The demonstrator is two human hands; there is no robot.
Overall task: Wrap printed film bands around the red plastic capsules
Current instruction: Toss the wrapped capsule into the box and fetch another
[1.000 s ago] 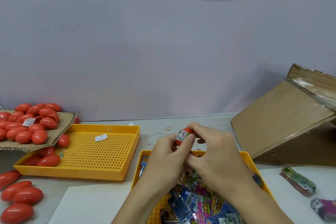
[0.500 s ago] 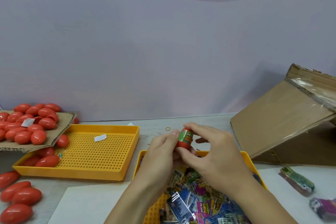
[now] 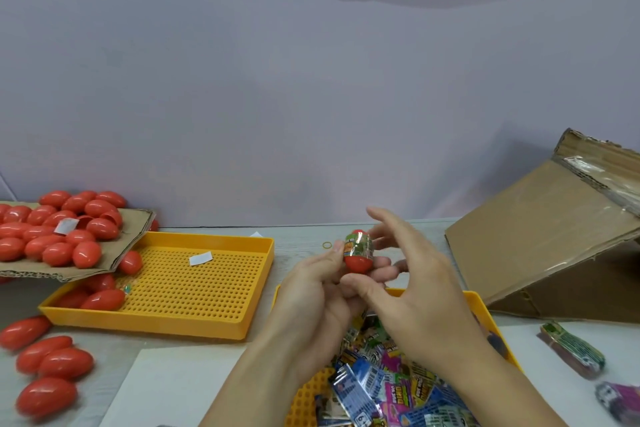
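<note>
My left hand [image 3: 317, 291] holds a red capsule [image 3: 358, 262] upright between thumb and fingers; a green printed film band [image 3: 359, 244] sits around its upper half. My right hand [image 3: 415, 291] hovers just right of it with fingers spread, holding nothing. Under both hands a yellow tray [image 3: 483, 308] holds a heap of loose printed film bands [image 3: 391, 388]. Several bare red capsules [image 3: 55, 232] are piled on a cardboard sheet at the left, and more [image 3: 45, 367] lie on the table at the lower left.
A yellow perforated tray [image 3: 194, 288] at the left holds a few capsules and a white slip. A cardboard box [image 3: 554, 239] leans at the right. Two bundles of bands [image 3: 571, 350] lie at the right on white paper. A rubber band [image 3: 327, 245] lies on the table.
The band has slid down onto the capsule's upper half. My right hand has let go of the capsule and opened; my left hand keeps holding it.
</note>
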